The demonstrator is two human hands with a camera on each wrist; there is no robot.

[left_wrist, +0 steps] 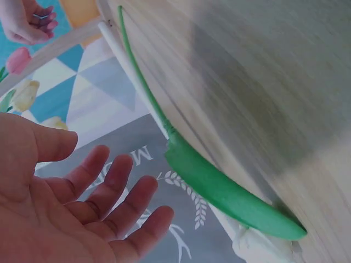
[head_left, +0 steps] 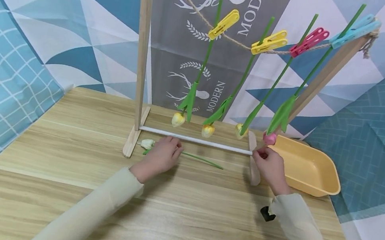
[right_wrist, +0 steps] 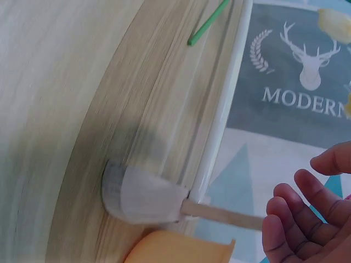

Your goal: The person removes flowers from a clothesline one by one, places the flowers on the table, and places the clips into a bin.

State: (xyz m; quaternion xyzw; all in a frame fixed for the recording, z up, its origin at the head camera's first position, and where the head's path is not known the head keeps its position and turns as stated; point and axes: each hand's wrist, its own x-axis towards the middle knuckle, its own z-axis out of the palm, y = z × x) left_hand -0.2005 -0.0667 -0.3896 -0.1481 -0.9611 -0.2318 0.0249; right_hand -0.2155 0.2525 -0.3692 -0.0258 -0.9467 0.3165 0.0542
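My left hand (head_left: 160, 156) hovers over a white artificial tulip (head_left: 147, 143) lying on the table. In the left wrist view its fingers are loosely bent and apart from the tulip's green leaf (left_wrist: 236, 194). My right hand (head_left: 270, 166), fingers relaxed and holding nothing, is just below a hanging pink tulip (head_left: 269, 138) and near the right end of the white rod (head_left: 197, 140). Three pale yellow tulips, the leftmost being one yellow tulip (head_left: 178, 120), also hang upside down. A yellow clothespin (head_left: 224, 24), another yellow one, a red clothespin (head_left: 309, 42) and a blue clothespin (head_left: 356, 32) grip their stems.
A twine line (head_left: 236, 42) sags between two wooden posts, the left post (head_left: 142, 50) standing on a flat foot. Behind the right foot (head_left: 253, 163) sits a yellow plastic basin (head_left: 307, 170). Patterned cloth hangs behind the wood-grain table (head_left: 184, 215).
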